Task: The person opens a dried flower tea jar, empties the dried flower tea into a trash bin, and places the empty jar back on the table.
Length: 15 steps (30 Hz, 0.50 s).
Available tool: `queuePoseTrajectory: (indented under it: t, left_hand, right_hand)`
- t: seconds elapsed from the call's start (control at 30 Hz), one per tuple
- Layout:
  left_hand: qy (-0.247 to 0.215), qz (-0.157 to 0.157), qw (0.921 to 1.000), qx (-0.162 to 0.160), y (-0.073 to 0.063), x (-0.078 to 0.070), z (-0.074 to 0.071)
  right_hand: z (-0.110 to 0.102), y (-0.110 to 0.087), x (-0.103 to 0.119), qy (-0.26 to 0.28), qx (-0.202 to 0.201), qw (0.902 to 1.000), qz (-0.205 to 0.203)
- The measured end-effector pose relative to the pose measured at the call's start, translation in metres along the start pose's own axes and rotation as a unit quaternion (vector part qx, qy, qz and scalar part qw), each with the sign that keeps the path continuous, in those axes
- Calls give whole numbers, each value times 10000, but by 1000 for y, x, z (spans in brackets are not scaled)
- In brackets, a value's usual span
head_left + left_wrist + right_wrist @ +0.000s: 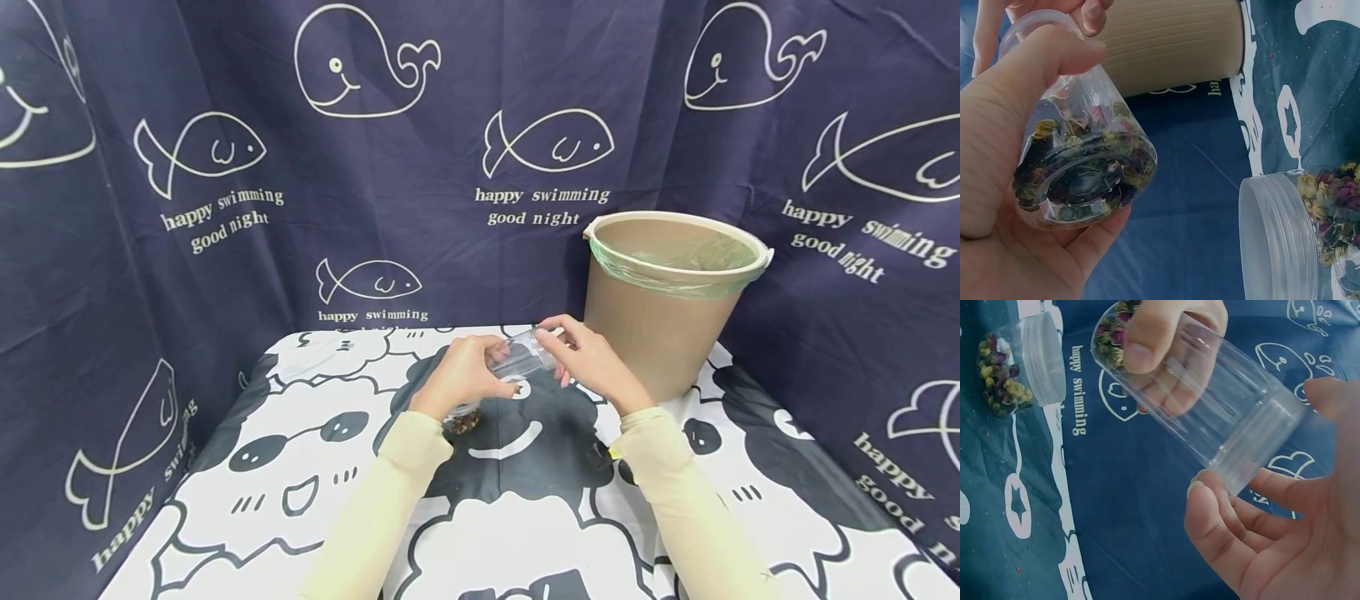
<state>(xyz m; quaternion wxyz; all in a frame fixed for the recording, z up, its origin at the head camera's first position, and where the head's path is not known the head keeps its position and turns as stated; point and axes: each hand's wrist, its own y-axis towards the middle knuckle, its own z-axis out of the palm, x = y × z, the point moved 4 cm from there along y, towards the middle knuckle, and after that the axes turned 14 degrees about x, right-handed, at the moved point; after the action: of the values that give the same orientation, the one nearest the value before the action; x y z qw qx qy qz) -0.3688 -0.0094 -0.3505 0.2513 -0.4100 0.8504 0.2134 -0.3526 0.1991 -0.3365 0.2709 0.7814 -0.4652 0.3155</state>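
A clear jar [519, 358] is held tilted above the table between both hands. Dried flowers [1116, 169] lie in its bottom end. My left hand [465, 371] grips the jar's body close to the base, thumb on one side and fingers on the other. At the opposite end, my right hand [592, 362] holds the translucent lid [1254, 444] between thumb and fingers; whether the lid is loose cannot be seen. A second lidded jar [1007, 369] of dried flowers stands on the table, mostly covered by the left forearm in the head view.
A beige bin [660, 325] with a green liner [675, 283] stands at the table's back right. A sheep-patterned cloth [300, 450] covers the table. Clear plastic [315, 360] lies at the far left. Dark blue curtains [450, 67] hang behind and at the sides.
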Motion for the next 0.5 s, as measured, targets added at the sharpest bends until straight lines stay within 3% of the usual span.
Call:
queuePoseTrajectory:
  t: [0.17,0.5]
  left_hand:
    - [45,38,10000,22,0,0,2]
    - [249,144,9996,-71,0,0,1]
  right_hand:
    - [4,0,0,-218,-42,9995,222]
    - [3,1,1,-243,-161,9992,287]
